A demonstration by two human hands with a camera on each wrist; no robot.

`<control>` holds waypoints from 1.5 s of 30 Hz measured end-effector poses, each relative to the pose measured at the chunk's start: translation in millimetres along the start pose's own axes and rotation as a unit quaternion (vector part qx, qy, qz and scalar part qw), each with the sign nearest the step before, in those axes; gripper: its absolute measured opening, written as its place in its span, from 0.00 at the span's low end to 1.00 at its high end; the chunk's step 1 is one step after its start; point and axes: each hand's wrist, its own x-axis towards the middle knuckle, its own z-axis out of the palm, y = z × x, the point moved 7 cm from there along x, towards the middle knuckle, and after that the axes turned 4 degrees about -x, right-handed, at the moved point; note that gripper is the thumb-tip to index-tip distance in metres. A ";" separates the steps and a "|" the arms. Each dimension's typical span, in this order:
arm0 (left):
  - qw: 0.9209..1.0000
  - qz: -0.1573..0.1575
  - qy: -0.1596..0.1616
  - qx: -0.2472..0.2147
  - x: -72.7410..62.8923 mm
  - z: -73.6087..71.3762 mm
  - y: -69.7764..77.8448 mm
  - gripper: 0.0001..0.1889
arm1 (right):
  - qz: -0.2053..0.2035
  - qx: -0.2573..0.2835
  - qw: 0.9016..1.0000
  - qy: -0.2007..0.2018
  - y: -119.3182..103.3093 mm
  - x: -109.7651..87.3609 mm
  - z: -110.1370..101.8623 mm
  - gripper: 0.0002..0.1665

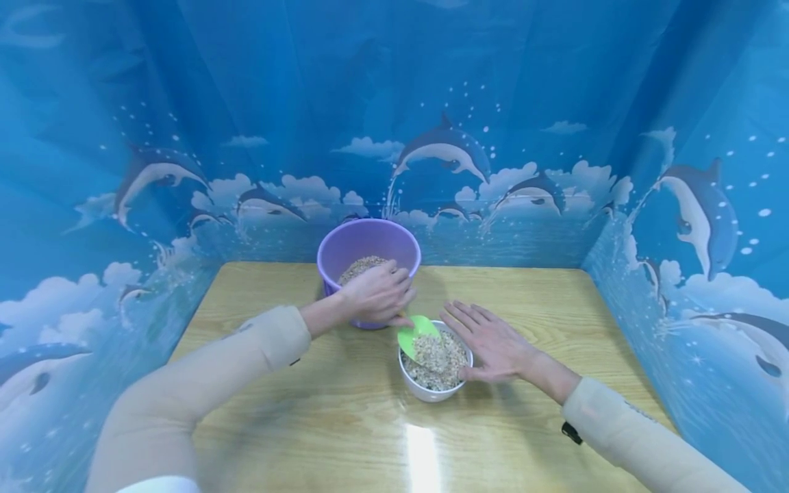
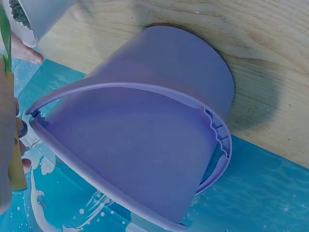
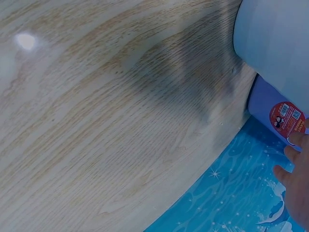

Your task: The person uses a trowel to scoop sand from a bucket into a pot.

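My left hand (image 1: pixel 379 291) grips the wooden handle (image 2: pixel 17 164) of a small green shovel (image 1: pixel 421 327). The shovel's blade is tilted over a white bowl (image 1: pixel 429 395), overlapping its rim, with pale gravel-like grains (image 1: pixel 435 356) at its lip and filling the bowl. My right hand (image 1: pixel 493 342) lies beside the bowl with fingers straight, the thumb right at the rim. Behind them stands a purple bucket (image 1: pixel 370 236), partly covered by my left hand, with brownish grains (image 1: pixel 362 267) inside. In the right wrist view only part of my right hand (image 3: pixel 297 179) shows.
Everything stands on a wood-grain table (image 1: pixel 296 424). A blue curtain with dolphins (image 1: pixel 444 150) encloses its back and sides. The bucket's handle (image 2: pixel 145 87) rests across its rim in the left wrist view. A red label (image 3: pixel 287 121) is on the bucket.
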 end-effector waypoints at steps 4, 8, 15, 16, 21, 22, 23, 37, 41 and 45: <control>1.000 0.004 -0.001 0.007 1.3 -1.3 0.3 0.39 | 0.000 -0.001 1.000 -0.003 -0.2 -0.1 1.0 0.68; 1.000 0.009 -0.007 0.014 1.8 -2.8 -0.1 0.40 | 0.003 -0.001 1.000 -0.008 -0.1 0.4 1.3 0.69; 1.000 0.016 -0.005 0.024 3.8 -6.7 -1.5 0.39 | 0.003 0.000 1.000 -0.010 0.1 0.4 0.2 0.69; 1.000 0.016 -0.004 0.026 3.9 -7.5 -1.6 0.39 | 0.003 -0.001 1.000 -0.011 0.1 0.6 0.4 0.69; 0.999 0.019 -0.005 0.034 4.6 -10.1 -2.1 0.39 | 0.001 0.000 1.000 -0.012 -0.3 1.6 0.4 0.68; 0.999 0.018 -0.005 0.037 4.8 -10.4 -2.2 0.39 | 0.001 0.000 1.000 -0.012 -0.4 1.8 0.2 0.68; 0.999 0.018 -0.006 0.039 5.1 -10.6 -2.3 0.39 | 0.001 0.001 1.000 -0.012 -0.4 1.9 -0.1 0.68; 0.998 0.010 -0.004 0.066 13.6 -14.6 -3.2 0.39 | 0.003 0.002 1.000 -0.012 -0.6 1.0 -1.1 0.70; 0.997 0.009 -0.004 0.070 18.6 -15.5 -2.0 0.39 | 0.006 0.006 1.000 -0.018 -0.4 0.7 -1.5 0.71; 0.997 0.012 -0.006 0.077 22.2 -17.0 0.4 0.40 | 0.009 0.007 1.000 -0.025 -0.2 0.4 -1.5 0.73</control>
